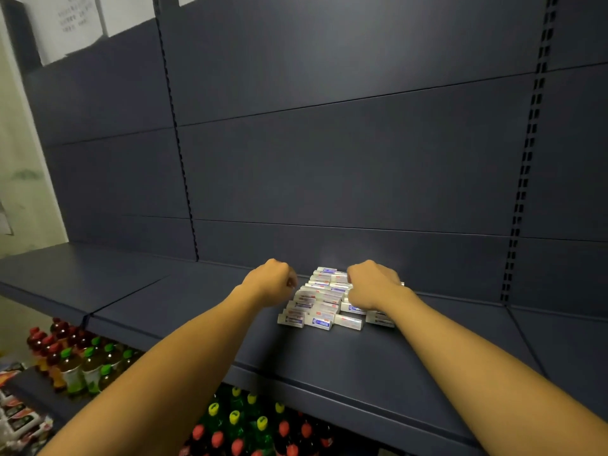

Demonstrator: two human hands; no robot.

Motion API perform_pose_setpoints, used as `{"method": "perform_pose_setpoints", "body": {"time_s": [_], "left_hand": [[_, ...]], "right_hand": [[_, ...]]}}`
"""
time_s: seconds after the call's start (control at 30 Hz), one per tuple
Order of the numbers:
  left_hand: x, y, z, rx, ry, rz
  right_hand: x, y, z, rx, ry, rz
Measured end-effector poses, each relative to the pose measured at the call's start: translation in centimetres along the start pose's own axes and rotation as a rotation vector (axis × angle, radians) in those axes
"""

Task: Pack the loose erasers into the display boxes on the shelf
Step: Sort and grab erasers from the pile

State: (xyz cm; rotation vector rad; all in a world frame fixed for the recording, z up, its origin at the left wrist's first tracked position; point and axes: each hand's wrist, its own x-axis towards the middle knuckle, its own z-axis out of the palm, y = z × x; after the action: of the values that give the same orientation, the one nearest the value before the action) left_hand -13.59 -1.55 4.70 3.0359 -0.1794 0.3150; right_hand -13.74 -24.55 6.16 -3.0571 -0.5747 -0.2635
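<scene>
Forearms: both bare, reaching from the bottom corners of the view up and over the shelf edge toward the pile.
Left hand (273,279): fingers curled under, knuckles up, just left of the pile's far end; something small seems to show at the fingertips, but too blurred to say whether anything is pinched.
Right hand (371,284): fingers curled down onto the right side of the pile, covering several pieces; cannot tell whether gripping any or only resting on top.
Erasers (320,306): many small white blocks in printed paper sleeves, heaped in rough rows on the dark blue shelf (204,301), close to the back panel (329,159), between the two hands.
Display boxes: none visible from this view.
Handling, judged: light, firm, a little rubbery; no risk of breaking, yet loose enough to scatter or slide off the heap when nudged.
Sleeves, judged: smooth paper, likely to slip along the block if squeezed at the ends.
Hold, judged: best across the long sides, thumb against fingers, several blocks pressed together as one row.
Below the shelf: bottled drinks (82,363) with green, red and yellow caps; a dropped eraser would likely fall among them.
Upper left: paper notices (69,24) on the wall, text unreadable.
</scene>
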Motion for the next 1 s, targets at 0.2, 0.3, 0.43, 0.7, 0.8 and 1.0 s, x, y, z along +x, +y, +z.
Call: {"method": "perform_pose_setpoints", "body": {"time_s": [0.2,0.3,0.43,0.7,0.8,1.0], "left_hand": [[1.3,-2.3,1.1,0.035,-0.011,0.121],[1.5,-2.6,1.7,-0.007,-0.015,0.194],[1.7,-2.8,2.7,-0.084,-0.016,0.290],[2.8,-3.9,4.2,-0.161,-0.074,0.371],[3.2,-4.2,4.7,-0.171,-0.090,0.368],[3.0,-4.8,4.9,-0.142,-0.076,0.381]], "right_hand": [[1.0,-2.6,1.6,-0.093,0.091,-0.076],[1.1,-3.8,2.8,-0.045,0.160,-0.080],[0.5,-5.3,3.8,-0.026,0.214,-0.087],[-0.4,-6.5,3.3,-0.028,0.127,-0.034],[-0.9,-6.8,3.5,-0.023,0.108,-0.012],[-1.1,-7.0,3.8,0.001,0.065,0.037]]}}
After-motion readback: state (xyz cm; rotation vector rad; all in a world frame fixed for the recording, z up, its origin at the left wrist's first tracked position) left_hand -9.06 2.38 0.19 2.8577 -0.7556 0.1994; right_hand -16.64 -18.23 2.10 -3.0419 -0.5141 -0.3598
